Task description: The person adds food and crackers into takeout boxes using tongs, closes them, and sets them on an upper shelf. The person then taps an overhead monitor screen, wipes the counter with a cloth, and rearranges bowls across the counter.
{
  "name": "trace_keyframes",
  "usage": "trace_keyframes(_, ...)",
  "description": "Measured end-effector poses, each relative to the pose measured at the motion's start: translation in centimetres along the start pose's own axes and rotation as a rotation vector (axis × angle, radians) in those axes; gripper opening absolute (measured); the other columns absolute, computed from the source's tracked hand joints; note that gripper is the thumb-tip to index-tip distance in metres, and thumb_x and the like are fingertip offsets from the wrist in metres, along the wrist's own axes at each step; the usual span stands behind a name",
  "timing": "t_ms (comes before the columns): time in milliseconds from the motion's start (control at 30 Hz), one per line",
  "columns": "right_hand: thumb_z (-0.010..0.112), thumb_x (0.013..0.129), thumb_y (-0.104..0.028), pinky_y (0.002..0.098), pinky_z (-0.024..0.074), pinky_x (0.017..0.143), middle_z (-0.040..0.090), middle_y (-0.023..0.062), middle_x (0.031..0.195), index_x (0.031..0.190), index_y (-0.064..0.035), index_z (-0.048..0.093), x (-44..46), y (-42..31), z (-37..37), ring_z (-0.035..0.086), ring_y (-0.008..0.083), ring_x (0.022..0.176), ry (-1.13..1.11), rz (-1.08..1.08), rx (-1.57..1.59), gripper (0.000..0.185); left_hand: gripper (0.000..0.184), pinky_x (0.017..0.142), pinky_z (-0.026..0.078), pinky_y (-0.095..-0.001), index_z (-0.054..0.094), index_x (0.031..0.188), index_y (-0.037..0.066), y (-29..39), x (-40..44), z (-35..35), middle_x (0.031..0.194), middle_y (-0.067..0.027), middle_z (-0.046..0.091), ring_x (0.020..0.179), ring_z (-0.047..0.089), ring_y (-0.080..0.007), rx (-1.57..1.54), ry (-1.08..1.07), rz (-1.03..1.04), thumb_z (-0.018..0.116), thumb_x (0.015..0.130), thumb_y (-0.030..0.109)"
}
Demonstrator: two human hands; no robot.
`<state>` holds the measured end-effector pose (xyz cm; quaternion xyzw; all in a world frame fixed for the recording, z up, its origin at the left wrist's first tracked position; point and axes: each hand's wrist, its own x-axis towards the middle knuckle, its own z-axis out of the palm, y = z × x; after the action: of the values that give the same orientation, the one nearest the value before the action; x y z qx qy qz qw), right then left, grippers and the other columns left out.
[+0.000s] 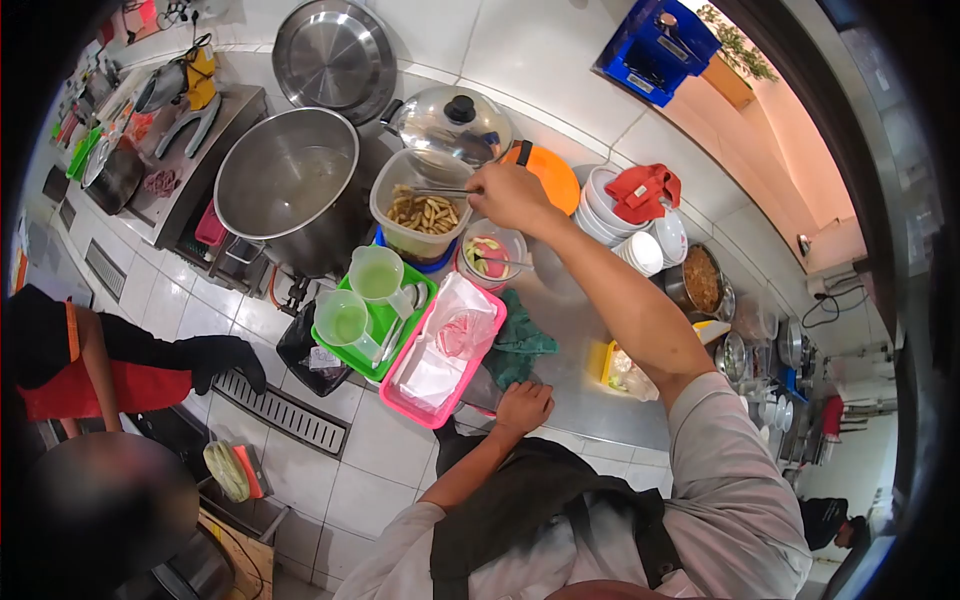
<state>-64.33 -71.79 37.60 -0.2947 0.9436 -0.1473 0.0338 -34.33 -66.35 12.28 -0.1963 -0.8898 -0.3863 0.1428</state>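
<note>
My right hand [510, 196] reaches across the counter, its fingers closed on a slim metal utensil [440, 190]. The utensil's far end is in a clear plastic container [417, 240] of pale brown strips of food [425, 211]; whether it is a spoon or tongs I cannot tell. Just beside that container stands a tub [492, 253] with green and pink pieces and a utensil in it. My left hand [525, 405] rests at the counter's near edge with curled fingers, near a crumpled green cloth [518, 340] and a pink tray [440, 350] lined with white paper.
A large steel pot [287, 180] stands left of the container, a domed lid [453, 125] behind it. Two jugs [376, 275] sit on a green tray [425, 292]. White bowls [600, 205] and a red cloth [643, 192] are to the right. Another person [110, 370] is at left.
</note>
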Motion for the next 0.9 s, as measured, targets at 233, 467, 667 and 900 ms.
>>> trace_keyframes(233, 0.072, 0.082, -0.023, 0.0342, 0.0513, 0.069, 0.072, 0.0140, 0.086, 0.101, -0.0025, 0.072, -11.1, 4.8, -5.3, 0.069, 0.0219, 0.076, 0.041, 0.328, 0.479, 0.028, 0.011, 0.063, 0.046, -0.0424, 0.063, 0.082, 0.011, 0.0, 0.5, 0.0, 0.071, -0.0059, 0.064, 0.072, 0.062, -0.0254, -0.056, -0.088, -0.077, 0.065, 0.078, 0.021)
trace_keyframes(467, 0.070, 0.083, -0.017, 0.0322, 0.0505, 0.072, 0.071, 0.0127, 0.084, 0.100, -0.0018, 0.072, -37.7, 12.4, -6.5, 0.066, 0.0208, 0.074, 0.117, 0.694, 0.395, 0.023, 0.009, 0.063, 0.044, -0.0420, 0.064, 0.084, 0.012, 0.7, 0.4, 1.0, 0.072, -0.0060, 0.063, 0.070, 0.061, -0.0268, -0.010, -0.100, -0.084, 0.068, 0.077, 0.017)
trace_keyframes(667, 0.071, 0.081, -0.022, 0.0364, 0.0506, 0.073, 0.070, 0.0136, 0.086, 0.096, -0.0089, 0.074, -52.9, 15.5, -1.3, 0.066, 0.0286, 0.077, 0.066, 0.957, 0.433, 0.021, 0.010, 0.062, 0.044, -0.0408, 0.065, 0.085, 0.013, 1.5, 0.9, 1.5, 0.068, -0.0032, 0.063, 0.066, 0.060, -0.0250, 0.114, -0.026, -0.009, 0.068, 0.076, 0.016)
trace_keyframes(900, 0.064, 0.085, -0.025, 0.0452, 0.0509, 0.078, 0.070, 0.0130, 0.086, 0.099, -0.0121, 0.072, -55.5, 17.0, 1.8, 0.066, 0.0357, 0.084, -0.009, 0.704, 0.035, 0.021, 0.008, 0.059, 0.044, -0.0404, 0.066, 0.085, 0.012, 2.3, 0.7, 2.3, 0.063, -0.0035, 0.059, 0.062, 0.058, -0.0254, 0.201, -0.034, -0.017, 0.067, 0.077, 0.014)
